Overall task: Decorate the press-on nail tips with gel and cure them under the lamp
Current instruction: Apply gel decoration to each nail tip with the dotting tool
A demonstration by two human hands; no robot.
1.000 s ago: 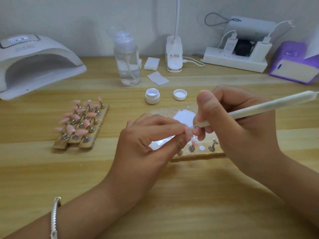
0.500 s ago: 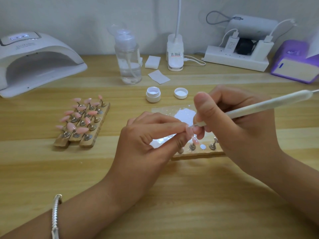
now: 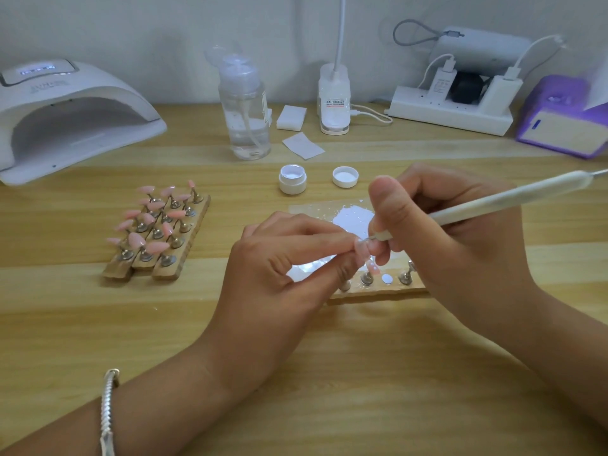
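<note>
Decoration step in hand. The left hand pinches a pink press-on nail tip in its fingers, just above the wooden stand board. The right hand has its fingers clamped on a slim white pen, its point on the nail. The next move likely needs steady placement, then curing.

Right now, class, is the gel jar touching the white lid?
Apart. The head view shows bare table between the jar and the lid to its right.

Matt wood-grain table, glossy pink nail tips on metal stands at nine o'clock, clear plastic bottle, glossy white plastic lamp
</note>
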